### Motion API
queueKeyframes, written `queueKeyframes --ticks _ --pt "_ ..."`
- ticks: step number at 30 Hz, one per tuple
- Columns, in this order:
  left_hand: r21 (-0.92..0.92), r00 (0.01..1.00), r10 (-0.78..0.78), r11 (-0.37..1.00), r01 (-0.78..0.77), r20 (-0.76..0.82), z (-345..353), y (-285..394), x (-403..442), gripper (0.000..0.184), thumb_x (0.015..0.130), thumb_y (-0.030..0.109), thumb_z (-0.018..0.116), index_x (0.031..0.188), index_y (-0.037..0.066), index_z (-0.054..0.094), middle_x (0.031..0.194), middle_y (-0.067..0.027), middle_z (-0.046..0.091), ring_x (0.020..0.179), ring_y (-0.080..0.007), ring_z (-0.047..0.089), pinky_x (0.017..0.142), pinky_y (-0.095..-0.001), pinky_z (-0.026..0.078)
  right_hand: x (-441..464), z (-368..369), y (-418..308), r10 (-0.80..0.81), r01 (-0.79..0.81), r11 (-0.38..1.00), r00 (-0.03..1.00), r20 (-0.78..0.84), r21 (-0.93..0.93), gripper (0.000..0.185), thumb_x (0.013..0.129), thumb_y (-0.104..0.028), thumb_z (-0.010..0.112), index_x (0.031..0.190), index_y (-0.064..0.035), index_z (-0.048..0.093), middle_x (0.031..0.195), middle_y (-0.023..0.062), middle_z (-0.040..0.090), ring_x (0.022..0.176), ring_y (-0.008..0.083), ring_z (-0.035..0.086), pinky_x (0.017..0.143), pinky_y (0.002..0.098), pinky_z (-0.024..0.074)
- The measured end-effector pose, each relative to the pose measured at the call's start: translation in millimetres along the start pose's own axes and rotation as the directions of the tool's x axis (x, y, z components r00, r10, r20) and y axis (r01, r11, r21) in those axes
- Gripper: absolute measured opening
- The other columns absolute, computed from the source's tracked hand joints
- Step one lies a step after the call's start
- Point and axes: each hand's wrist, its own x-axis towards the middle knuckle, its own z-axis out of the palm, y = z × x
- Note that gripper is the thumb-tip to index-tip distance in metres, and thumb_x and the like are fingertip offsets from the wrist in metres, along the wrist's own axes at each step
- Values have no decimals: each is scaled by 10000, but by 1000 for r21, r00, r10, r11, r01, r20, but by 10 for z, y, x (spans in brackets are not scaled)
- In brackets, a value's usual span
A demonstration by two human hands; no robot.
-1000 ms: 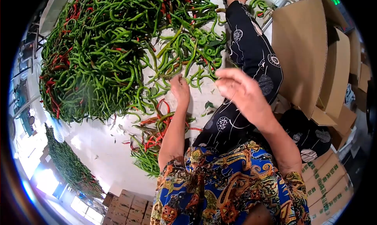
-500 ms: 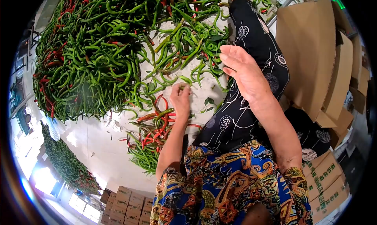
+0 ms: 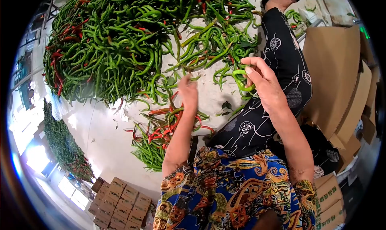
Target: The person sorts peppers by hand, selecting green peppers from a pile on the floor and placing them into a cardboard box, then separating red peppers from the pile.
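My right hand [image 3: 268, 87] is closed, thumb and fingers pinching a curled green chili pepper [image 3: 238, 74] above the edge of the loose chilies. My left hand [image 3: 187, 91] hovers over the pale floor, its fingertips smeared by motion, so I cannot see whether they hold anything. Just below that hand lies a small heap of red chilies [image 3: 161, 132], and beside it a bunch of green chilies [image 3: 149, 155]. Scattered green chilies [image 3: 203, 41] lie between my hands and the big mixed pile [image 3: 108, 49].
My outstretched leg in black patterned trousers [image 3: 289, 65] borders the work area on the right. Beyond it stands an open cardboard box [image 3: 329, 77]. Stacked cartons [image 3: 120, 204] are at the lower left, near another long chili pile [image 3: 66, 139]. Dark leaves [image 3: 226, 106] lie on the floor.
My right hand has gone from flat and empty to pinching a green chili. My left hand has lifted slightly and blurred. The whole view has shifted a little.
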Motion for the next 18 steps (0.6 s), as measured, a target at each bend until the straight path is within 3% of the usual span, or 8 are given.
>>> queueKeyframes --ticks 2,6,8,10,12,14,15,18 --pt "440 965 181 895 -81 -191 -158 -427 94 426 771 97 647 1177 -5 569 1114 -191 589 1034 -335 544 904 -421 436 -36 22 -64 57 -57 998 998 12 -21 203 922 -136 570 1085 -18 585 713 -32 478 585 57 450 531 219 396" --pt "626 954 248 775 -90 -170 -259 -659 61 445 705 50 649 1144 24 581 1115 -215 559 1050 -406 509 945 -453 409 -39 20 -87 102 -85 989 985 138 -125 232 934 -215 593 1070 -26 587 796 -31 510 678 57 473 619 215 416" --pt "437 933 350 828 -350 84 -239 -710 60 411 726 67 626 1132 16 594 1099 -216 593 1015 -393 558 903 -448 449 -25 -1 -52 112 -95 990 978 175 -99 205 918 -196 609 1038 -29 598 823 -18 549 689 64 509 634 216 425" --pt "325 927 289 876 -357 241 -247 -309 -131 327 777 76 598 1093 -3 625 1049 -204 638 941 -369 619 828 -397 502 -29 -3 -55 157 -134 982 970 188 -131 186 915 -176 606 1026 -27 603 832 -11 563 689 68 524 646 217 432" --pt "294 957 289 913 -283 21 -424 -44 -118 293 775 -3 565 1059 -8 637 1061 -209 645 982 -348 619 882 -393 487 -26 6 -47 124 -109 990 975 183 -85 151 914 -139 588 1001 -18 602 805 -5 573 677 62 534 633 213 447" --pt "364 927 289 912 -190 -240 -665 -45 46 247 791 -12 563 1027 -28 631 934 -200 626 811 -347 602 751 -408 494 -47 19 -40 120 -113 992 976 180 -49 133 917 -114 566 994 -12 602 791 -2 579 678 60 545 639 212 460" --pt "407 840 379 888 -212 -389 -753 -238 202 240 787 -5 573 1020 -32 624 905 -197 612 800 -353 573 744 -427 473 -45 31 -60 128 -124 992 975 179 -35 134 921 -108 554 1000 -10 602 791 -1 581 684 62 549 652 213 466" --pt "592 967 172 805 -27 -189 -1058 -892 403 301 732 66 647 1028 9 635 942 -198 611 926 -381 548 857 -472 425 -35 34 -96 140 -136 990 972 189 -38 148 928 -84 515 1022 -12 606 831 5 588 744 64 564 702 216 476"
